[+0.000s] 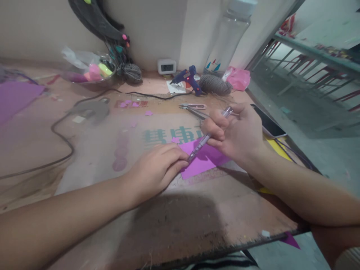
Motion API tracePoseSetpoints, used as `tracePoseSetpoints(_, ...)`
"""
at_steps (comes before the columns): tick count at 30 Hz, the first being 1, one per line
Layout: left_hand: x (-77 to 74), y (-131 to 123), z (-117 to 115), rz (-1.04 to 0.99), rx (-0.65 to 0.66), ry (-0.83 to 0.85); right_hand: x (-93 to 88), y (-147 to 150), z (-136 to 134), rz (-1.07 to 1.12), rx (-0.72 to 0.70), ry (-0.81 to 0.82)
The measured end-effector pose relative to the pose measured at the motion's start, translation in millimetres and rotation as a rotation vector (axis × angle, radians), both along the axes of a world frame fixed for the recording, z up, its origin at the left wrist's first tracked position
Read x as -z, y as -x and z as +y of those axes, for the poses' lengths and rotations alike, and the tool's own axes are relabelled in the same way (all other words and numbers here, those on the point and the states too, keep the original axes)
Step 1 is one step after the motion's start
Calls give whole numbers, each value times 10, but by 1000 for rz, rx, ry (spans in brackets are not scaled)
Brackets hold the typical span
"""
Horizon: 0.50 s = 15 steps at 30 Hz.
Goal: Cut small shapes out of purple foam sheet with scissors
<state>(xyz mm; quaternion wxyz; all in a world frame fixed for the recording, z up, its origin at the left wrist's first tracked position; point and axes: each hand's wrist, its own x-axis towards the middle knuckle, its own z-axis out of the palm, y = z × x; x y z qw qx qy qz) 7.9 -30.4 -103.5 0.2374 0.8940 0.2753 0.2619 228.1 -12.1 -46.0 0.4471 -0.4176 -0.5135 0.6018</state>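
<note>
A purple sheet of paper (204, 161) lies on the work table, right of centre. My left hand (160, 167) is at the sheet's left edge, its fingers pressed together; whether they pinch anything cannot be made out. A pen (201, 145) slants across the paper, its lower end close to my left fingertips. My right hand (233, 131) holds the pen near its upper end, with the fingers curled and the palm partly turned up. A small purple cutout (175, 140) lies just beyond the sheet's upper left corner.
Behind are a blue glue gun (189, 78), grey yarn (215, 84), a bottle (227, 41), a clock (167, 66) and a bowl (105, 80). Scissors (195, 111) and a cutter (197, 106) lie beyond my right hand, a phone (268, 122) right of it. A black cord (63, 137) curves left.
</note>
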Motion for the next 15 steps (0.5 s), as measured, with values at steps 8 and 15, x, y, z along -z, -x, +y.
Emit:
tracePoseSetpoints(8, -2, 0, -8, 5, 3, 6, 39, -12, 4, 133, 8, 85)
tracePoseSetpoints(15, 0, 2, -17, -1, -12, 24, 79, -42, 34, 238, -54, 109)
